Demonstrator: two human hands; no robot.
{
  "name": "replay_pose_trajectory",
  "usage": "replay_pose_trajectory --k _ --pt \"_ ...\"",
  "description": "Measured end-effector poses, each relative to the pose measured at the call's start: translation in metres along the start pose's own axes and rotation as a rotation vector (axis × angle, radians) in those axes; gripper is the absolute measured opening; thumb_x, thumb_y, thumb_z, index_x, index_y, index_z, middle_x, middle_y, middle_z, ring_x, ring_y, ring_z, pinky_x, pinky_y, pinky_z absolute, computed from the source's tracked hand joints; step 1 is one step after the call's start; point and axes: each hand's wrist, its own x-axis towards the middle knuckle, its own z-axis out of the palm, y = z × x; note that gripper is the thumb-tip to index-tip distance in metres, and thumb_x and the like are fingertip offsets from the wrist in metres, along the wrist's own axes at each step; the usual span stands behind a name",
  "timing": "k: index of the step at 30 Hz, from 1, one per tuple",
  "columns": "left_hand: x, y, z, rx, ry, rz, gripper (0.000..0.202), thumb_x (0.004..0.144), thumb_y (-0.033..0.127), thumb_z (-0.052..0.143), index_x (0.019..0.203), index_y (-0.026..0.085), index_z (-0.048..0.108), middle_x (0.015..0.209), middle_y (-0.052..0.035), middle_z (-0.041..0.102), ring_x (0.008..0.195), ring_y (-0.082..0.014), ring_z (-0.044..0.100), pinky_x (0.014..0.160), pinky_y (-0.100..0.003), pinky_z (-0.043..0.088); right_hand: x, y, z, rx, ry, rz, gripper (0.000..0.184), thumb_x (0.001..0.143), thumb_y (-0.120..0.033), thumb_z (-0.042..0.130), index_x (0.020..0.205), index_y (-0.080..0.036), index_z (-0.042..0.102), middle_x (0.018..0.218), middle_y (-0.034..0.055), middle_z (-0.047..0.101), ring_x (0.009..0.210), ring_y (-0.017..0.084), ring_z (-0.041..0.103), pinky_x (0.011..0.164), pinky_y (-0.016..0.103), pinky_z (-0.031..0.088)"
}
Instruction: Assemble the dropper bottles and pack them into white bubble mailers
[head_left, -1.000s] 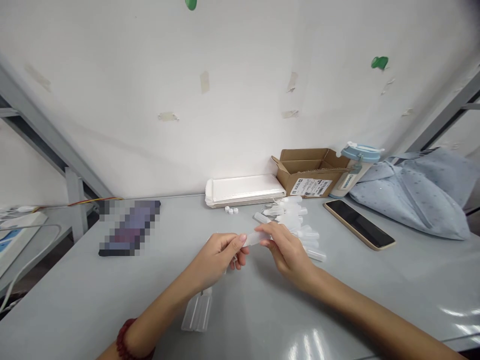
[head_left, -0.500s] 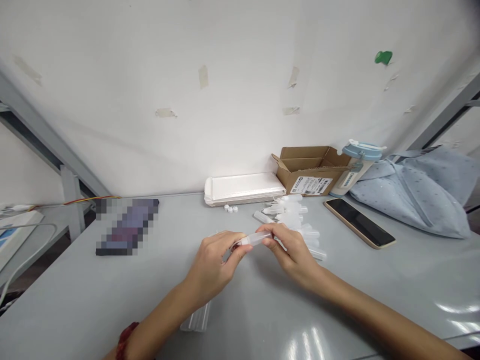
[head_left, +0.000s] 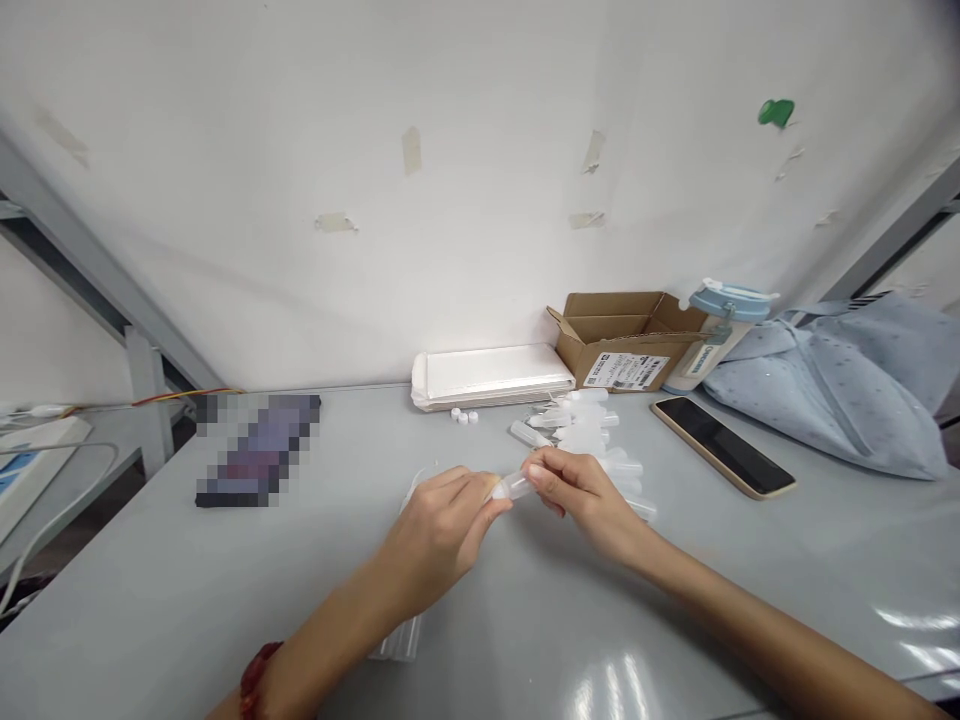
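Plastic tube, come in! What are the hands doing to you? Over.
Left hand gripping the plastic tube at its white end. Right hand gripping the other end. Loose tubes heaped just beyond right hand; nothing seen blocking.

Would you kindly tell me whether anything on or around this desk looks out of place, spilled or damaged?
No spill shows. At left, blocky pixels hide most of a dark object, an oddity of the picture itself. Scraps of tape cling to the wall, and the tubes right of centre lie in a loose jumble.
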Motion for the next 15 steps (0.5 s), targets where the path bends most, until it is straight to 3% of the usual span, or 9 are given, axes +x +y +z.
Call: replay_pose_trajectory --k 3,8,12,15 --pt "-0.001 0.003 0.002 -0.016 -0.036 0.011 0.018 0.093 0.020 0.038 0.086 0.017 0.055 0.064 -0.0008 0.054 0.058 -0.0130 0.047 0.054 -0.024 0.036 0.001 0.002 0.004 0.012 0.046 0.041 0.047 0.089 -0.052 0.039 0.055 -0.020 0.040 0.049 -0.0033 0.038 0.051 0.012 0.036 0.054 0.027 0.027" --pt "0.000 0.000 0.004 -0.042 -0.040 -0.060 0.014 0.092 0.019 0.042 0.092 0.017 0.056 0.068 -0.0013 0.057 0.061 -0.0139 0.050 0.056 -0.024 0.039 0.002 0.001 0.007 -0.013 0.078 0.039 0.044 0.090 -0.049 0.039 0.057 -0.020 0.042 0.051 -0.0034 0.040 0.053 0.012 0.040 0.055 0.027 0.030" --pt "0.001 -0.005 0.005 -0.061 -0.009 -0.137 0.011 0.089 0.020 0.047 0.091 0.018 0.057 0.070 -0.0019 0.060 0.064 -0.0145 0.054 0.060 -0.026 0.042 0.001 -0.001 0.008 -0.119 0.045 -0.028 0.031 0.090 -0.045 0.042 0.075 -0.020 0.053 0.061 -0.0020 0.048 0.059 0.013 0.044 0.056 0.026 0.032" --pt "0.001 -0.007 0.004 -0.085 0.009 -0.206 0.014 0.088 0.021 0.048 0.100 0.018 0.055 0.085 -0.0048 0.064 0.076 -0.0168 0.059 0.067 -0.028 0.047 0.001 0.003 0.006 -0.281 0.067 -0.136 0.024 0.090 -0.041 0.044 0.090 -0.020 0.055 0.074 0.0020 0.056 0.067 0.016 0.050 0.056 0.026 0.035"
